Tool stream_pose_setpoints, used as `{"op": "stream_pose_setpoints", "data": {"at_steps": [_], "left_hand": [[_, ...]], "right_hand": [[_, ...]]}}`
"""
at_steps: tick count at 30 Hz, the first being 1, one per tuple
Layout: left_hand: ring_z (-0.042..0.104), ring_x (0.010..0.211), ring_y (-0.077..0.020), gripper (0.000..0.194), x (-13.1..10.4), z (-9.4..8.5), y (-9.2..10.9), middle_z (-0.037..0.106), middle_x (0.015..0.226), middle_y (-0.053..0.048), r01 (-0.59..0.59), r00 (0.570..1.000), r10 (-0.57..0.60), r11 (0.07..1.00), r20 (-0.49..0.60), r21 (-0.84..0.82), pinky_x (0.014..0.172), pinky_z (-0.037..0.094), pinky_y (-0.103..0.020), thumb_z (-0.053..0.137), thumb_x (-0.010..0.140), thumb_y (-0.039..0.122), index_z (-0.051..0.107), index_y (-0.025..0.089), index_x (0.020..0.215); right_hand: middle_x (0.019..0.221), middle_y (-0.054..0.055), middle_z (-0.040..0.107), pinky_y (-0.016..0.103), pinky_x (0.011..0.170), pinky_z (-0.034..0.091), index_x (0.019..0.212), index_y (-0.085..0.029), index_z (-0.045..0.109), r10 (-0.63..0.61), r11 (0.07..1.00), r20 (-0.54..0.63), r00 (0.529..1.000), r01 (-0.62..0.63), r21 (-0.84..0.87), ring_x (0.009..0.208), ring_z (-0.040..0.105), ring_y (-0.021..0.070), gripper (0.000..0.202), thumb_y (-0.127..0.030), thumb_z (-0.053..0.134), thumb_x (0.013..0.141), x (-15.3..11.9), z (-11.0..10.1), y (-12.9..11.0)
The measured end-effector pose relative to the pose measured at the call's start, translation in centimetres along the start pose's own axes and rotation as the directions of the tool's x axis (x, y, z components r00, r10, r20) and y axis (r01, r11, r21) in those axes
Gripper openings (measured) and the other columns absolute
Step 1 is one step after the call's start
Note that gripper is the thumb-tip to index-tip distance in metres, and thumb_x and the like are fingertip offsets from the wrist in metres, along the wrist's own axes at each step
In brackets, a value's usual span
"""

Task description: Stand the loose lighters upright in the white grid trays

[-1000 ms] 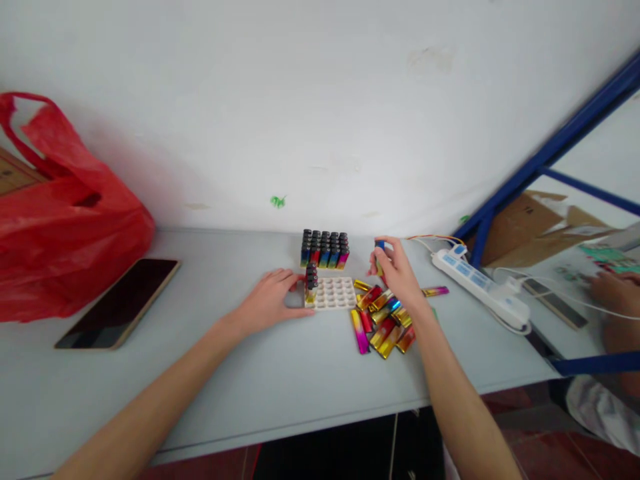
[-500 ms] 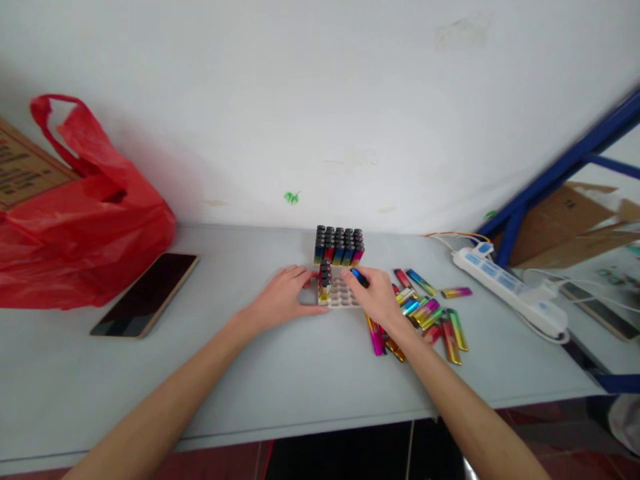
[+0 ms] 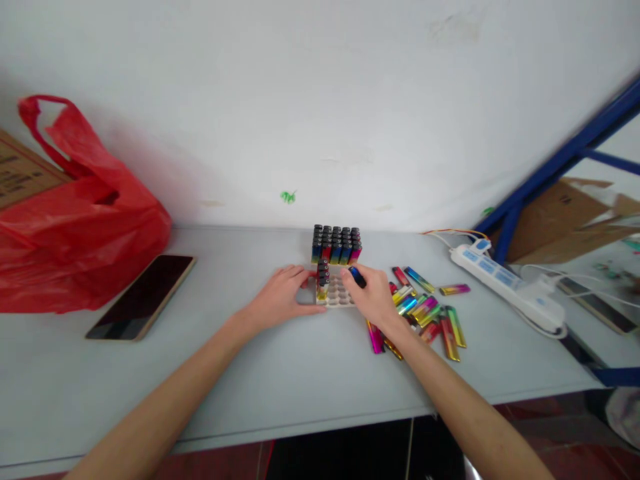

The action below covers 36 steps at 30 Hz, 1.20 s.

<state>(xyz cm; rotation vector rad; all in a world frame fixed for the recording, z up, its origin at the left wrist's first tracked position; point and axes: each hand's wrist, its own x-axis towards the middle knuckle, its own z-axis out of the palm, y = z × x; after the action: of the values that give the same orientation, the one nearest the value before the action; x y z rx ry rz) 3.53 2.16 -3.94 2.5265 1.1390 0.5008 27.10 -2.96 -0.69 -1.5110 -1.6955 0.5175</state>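
Note:
A pale tray with round holes lies in front of me, and several lighters stand upright along its left side. My left hand is at the tray's left end, its thumb along the front corner and its fingers by the back corner, closed round that end. Over the tray's right part, my right hand pinches a dark blue lighter, tilted. Behind the tray stands a block of upright lighters with black tops. Loose colourful lighters lie scattered to the right, partly hidden by my right hand.
On the left are a red plastic bag, a cardboard box and a phone. A white power strip with cables lies at the right, near a blue metal frame and another cardboard box. A wall rises behind the table.
The view has shifted slightly. Both hands stay in nearly the same places over the tray, and the right hand still holds the dark blue lighter.

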Motion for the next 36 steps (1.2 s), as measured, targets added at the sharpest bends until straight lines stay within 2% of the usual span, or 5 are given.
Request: {"op": "stream_pose_setpoints", "data": {"at_steps": [5, 10, 19, 27, 36], "left_hand": [[0.073, 0.105, -0.0344, 0.063, 0.0, 0.1, -0.1, 0.078, 0.113, -0.01, -0.012, 1.0, 0.012, 1.0, -0.002, 0.006, 0.103, 0.055, -0.049, 0.086, 0.085, 0.074, 0.074, 0.021, 0.117], [0.074, 0.106, -0.0353, 0.065, 0.0, 0.1, -0.1, 0.078, 0.113, -0.011, -0.012, 1.0, 0.012, 1.0, -0.001, 0.02, 0.103, 0.055, -0.049, 0.086, 0.085, 0.074, 0.073, 0.02, 0.12], [0.074, 0.109, -0.0349, 0.067, -0.1, 0.3, -0.1, 0.078, 0.113, -0.01, -0.023, 1.0, 0.023, 0.999, -0.001, 0.038, 0.102, 0.054, -0.046, 0.086, 0.086, 0.075, 0.072, 0.021, 0.123], [0.073, 0.109, -0.036, 0.068, -0.1, 0.3, -0.1, 0.078, 0.113, -0.011, -0.018, 1.0, 0.018, 0.999, 0.003, 0.037, 0.101, 0.054, -0.047, 0.089, 0.084, 0.074, 0.072, 0.02, 0.122], [0.073, 0.107, -0.0349, 0.066, -0.1, 0.5, -0.4, 0.078, 0.11, -0.009, -0.036, 0.999, 0.036, 0.999, -0.019, 0.013, 0.1, 0.054, -0.046, 0.085, 0.085, 0.077, 0.073, 0.023, 0.121]], "right_hand": [[0.062, -0.003, 0.046, 0.031, 0.063, 0.029, 0.07, -0.026, 0.046, 0.024, 0.998, 0.003, 1.0, -0.024, -0.051, 0.061, 0.044, 0.016, 0.032, -0.044, 0.053, 0.096, 0.2, 0.0, 0.3], [0.065, -0.003, 0.052, 0.031, 0.066, 0.035, 0.08, -0.027, 0.05, -0.009, 0.999, 0.035, 0.999, 0.011, -0.052, 0.064, 0.051, 0.0183, 0.038, -0.053, 0.051, 0.107, 0.3, -0.5, 0.5], [0.088, 0.004, 0.062, 0.032, 0.08, 0.05, 0.082, -0.025, 0.053, -0.31, 0.943, 0.183, 0.933, 0.326, -0.066, 0.084, 0.064, 0.0215, 0.042, -0.05, 0.052, 0.116, 0.0, -1.6, 0.7], [0.078, 0.001, 0.077, 0.029, 0.068, 0.047, 0.082, -0.025, 0.058, -0.222, 0.974, 0.359, 0.906, 0.223, 0.038, 0.071, 0.072, 0.0203, 0.039, -0.045, 0.058, 0.116, -0.2, -2.0, 0.5], [0.094, 0.006, 0.078, 0.032, 0.075, 0.049, 0.097, -0.022, 0.068, -0.335, 0.87, 0.433, 0.837, 0.452, -0.199, 0.083, 0.073, 0.0234, 0.028, -0.044, 0.066, 0.115, -0.3, -1.0, 0.4]]}}
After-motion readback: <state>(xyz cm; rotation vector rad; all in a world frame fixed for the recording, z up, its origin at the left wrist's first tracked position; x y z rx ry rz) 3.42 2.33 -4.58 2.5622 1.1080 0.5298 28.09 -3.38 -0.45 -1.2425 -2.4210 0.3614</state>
